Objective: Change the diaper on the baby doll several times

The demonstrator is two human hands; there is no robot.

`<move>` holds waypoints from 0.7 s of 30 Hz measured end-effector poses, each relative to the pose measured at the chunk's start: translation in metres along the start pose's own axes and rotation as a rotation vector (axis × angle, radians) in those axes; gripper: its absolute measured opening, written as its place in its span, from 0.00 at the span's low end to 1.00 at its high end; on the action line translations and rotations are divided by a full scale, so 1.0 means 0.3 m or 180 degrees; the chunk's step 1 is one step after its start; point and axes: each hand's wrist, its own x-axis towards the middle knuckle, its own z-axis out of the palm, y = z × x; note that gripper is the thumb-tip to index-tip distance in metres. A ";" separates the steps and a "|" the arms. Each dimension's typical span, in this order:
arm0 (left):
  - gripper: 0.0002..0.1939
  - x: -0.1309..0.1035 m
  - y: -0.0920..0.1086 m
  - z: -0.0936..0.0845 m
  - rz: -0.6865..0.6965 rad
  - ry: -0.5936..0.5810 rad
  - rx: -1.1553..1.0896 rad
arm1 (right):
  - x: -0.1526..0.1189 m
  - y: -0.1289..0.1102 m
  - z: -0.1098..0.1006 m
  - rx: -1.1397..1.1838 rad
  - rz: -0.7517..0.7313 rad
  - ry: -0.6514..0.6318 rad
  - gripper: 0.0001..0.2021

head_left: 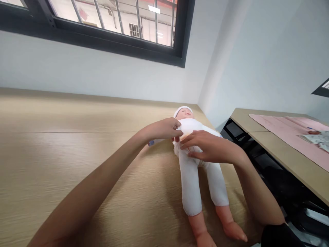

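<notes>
A baby doll (190, 204) lies on its back on the wooden table (77, 164), its head toward the wall and feet toward me. It has on a white cap (177, 112), a white top (190, 124) and white trousers (189, 181). My left hand (166, 130) is at the side of its waist, fingers bent in against the top's lower edge; what they pinch is hidden. Over the belly and hips lies my right hand (209, 145), fingers stretched out and a little apart. An orange-tan patch shows between my hands. One sleeve ends in a blue cuff (151, 142).
A second table (280, 140) stands to the right across a dark gap, with a pink cloth (290, 127) and folded patterned fabric (318, 138) on it. Behind the doll rises a pale wall (102, 75) with a dark-framed, barred window (123, 37).
</notes>
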 end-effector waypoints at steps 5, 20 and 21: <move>0.12 0.015 0.008 0.022 0.0217 -0.0070 -0.0217 | -0.029 0.078 -0.038 -0.0055 0.0780 0.0246 0.14; 0.09 0.050 0.030 0.125 0.0815 0.0345 0.0297 | 0.010 0.138 -0.015 -0.0005 0.1004 0.0135 0.11; 0.09 0.053 0.022 0.119 0.0838 0.0288 0.0254 | 0.009 0.138 -0.018 0.0008 0.1009 0.0127 0.11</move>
